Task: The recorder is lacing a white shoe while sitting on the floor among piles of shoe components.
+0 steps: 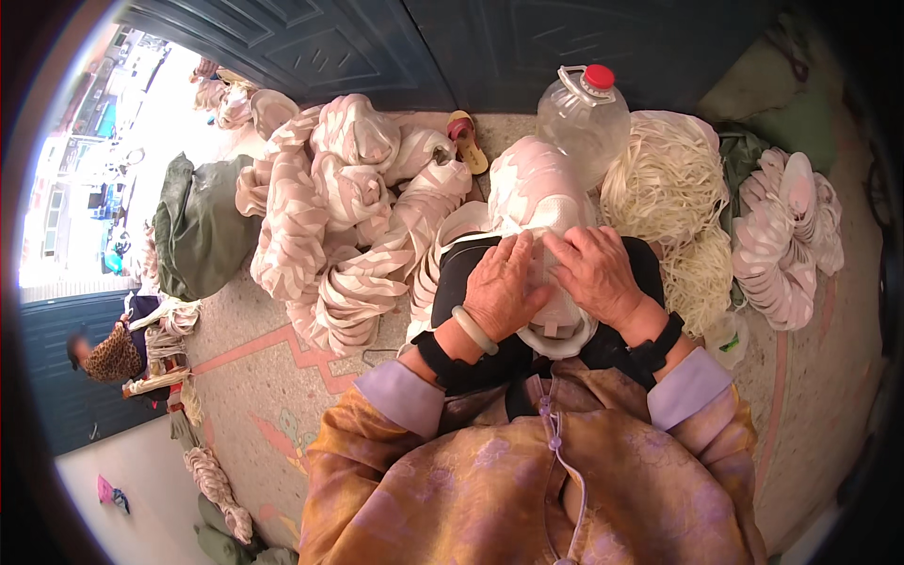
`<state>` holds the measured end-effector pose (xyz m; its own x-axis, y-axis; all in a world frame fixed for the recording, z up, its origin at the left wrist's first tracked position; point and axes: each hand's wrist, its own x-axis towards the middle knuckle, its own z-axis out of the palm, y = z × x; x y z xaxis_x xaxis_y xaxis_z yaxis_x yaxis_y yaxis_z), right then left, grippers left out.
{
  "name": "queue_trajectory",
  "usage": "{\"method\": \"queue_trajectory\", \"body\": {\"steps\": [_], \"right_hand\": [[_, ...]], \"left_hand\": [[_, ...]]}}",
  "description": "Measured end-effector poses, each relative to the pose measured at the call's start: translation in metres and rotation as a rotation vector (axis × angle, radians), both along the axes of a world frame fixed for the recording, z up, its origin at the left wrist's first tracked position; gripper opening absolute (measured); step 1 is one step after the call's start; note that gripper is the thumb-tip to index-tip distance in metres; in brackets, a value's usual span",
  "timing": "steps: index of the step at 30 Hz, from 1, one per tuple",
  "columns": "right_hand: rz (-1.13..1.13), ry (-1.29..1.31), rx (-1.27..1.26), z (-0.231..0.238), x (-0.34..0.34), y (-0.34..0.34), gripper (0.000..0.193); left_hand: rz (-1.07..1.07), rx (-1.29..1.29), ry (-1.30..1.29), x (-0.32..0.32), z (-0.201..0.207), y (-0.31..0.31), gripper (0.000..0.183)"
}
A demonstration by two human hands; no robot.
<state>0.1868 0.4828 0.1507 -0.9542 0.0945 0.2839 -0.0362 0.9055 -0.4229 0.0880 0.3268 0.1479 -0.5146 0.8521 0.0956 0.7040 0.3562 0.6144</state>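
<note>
A white shoe upper (557, 325) lies across my dark-clad lap, between my hands. My left hand (504, 287) grips its left side, fingers close together and pointing away from me, thumb toward the middle. On its other side my right hand (598, 273) holds the upper with bent fingers, the fingertips at the lacing area. A thin white strip shows just beyond the left fingertips. What lies under my palms is hidden. More pale uppers (532, 179), nested in a row, run on from my lap toward the door.
Strung, pale pink-and-white uppers (320, 226) are heaped at left, beside a green sack (202, 226). A clear jug with red cap (584, 118) and a pile of cream laces (664, 179) stand beyond my right hand. Farther right hangs another bunch of uppers (786, 240). A person (118, 353) sits far left.
</note>
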Motion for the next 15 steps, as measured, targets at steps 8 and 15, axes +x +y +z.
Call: {"method": "queue_trajectory", "body": {"steps": [8, 15], "right_hand": [[-0.055, 0.094, 0.077, -0.003, -0.013, -0.012, 0.016], [-0.146, 0.173, 0.064, -0.024, -0.015, -0.018, 0.014]], "left_hand": [[0.084, -0.195, -0.01, 0.008, -0.001, 0.014, 0.04], [0.103, -0.18, 0.0, 0.0, -0.009, 0.017, 0.016]]}}
